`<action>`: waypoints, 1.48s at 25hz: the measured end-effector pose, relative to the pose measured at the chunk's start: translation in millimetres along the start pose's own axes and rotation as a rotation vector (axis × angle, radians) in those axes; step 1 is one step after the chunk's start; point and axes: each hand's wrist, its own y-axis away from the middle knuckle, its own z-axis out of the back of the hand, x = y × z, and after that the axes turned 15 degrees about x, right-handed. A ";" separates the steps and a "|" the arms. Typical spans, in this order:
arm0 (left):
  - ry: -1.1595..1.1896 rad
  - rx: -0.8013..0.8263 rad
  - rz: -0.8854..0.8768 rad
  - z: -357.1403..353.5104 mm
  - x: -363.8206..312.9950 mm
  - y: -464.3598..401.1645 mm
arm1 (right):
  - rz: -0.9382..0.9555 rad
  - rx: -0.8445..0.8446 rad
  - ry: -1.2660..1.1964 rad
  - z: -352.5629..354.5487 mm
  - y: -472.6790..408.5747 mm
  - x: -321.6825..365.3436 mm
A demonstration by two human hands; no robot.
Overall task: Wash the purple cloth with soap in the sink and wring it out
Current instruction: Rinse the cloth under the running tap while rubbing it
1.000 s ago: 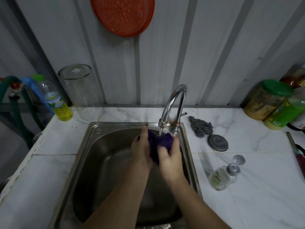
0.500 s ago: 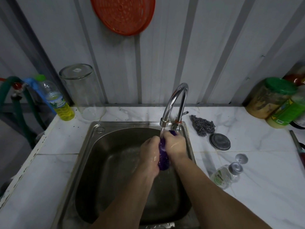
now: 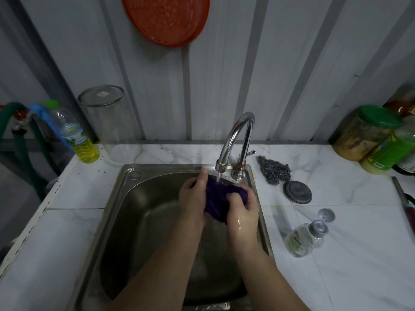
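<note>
Half a second back both fists were jammed knuckle to knuckle with only a thin purple strip showing between them; now they have drawn apart and the purple cloth (image 3: pixel 219 199) is spread wider across the gap. Her or his left hand (image 3: pixel 193 198) is curled around the cloth's near-left side, fingers pinching the upper edge, while the right hand (image 3: pixel 243 213) is clenched on the lower right end, wet and shiny across the knuckles. So both hands are closed on the fabric, neither one free.

Water from the faucet (image 3: pixel 235 140) runs straight onto the top of the bundle, which is held up over the back right part of the sink (image 3: pixel 134 198), not resting on the basin floor.

To my eye that squeeze-then-open rhythm is scrubbing or rinsing under the stream, not the final wring: the tap is running and the cloth is loosened, not twisted tight. I can't make out suds from here.

Out on the counter to the right the soap dispenser (image 3: pixel 302 240) lies tipped on its side, with the steel scourer (image 3: pixel 275 170) and a round lid (image 3: pixel 297 191) near the tap base.
</note>
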 end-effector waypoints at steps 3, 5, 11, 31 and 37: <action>0.085 0.213 0.213 8.6 -2.6 3.1 | 0.464 0.205 0.748 -3.8 13.9 2.0; 0.155 0.328 0.227 12.5 2.7 6.4 | 0.566 0.191 1.115 -3.3 7.5 -7.7; 0.069 0.170 0.175 -4.1 -4.3 5.3 | -0.146 0.048 0.716 -11.7 -64.2 5.0; 0.043 0.106 0.148 -2.7 -0.8 2.4 | -0.143 -0.025 0.638 -12.3 -69.9 -2.9; 0.185 0.077 0.170 -0.3 4.3 6.2 | -0.476 0.002 0.060 10.0 -57.9 -13.4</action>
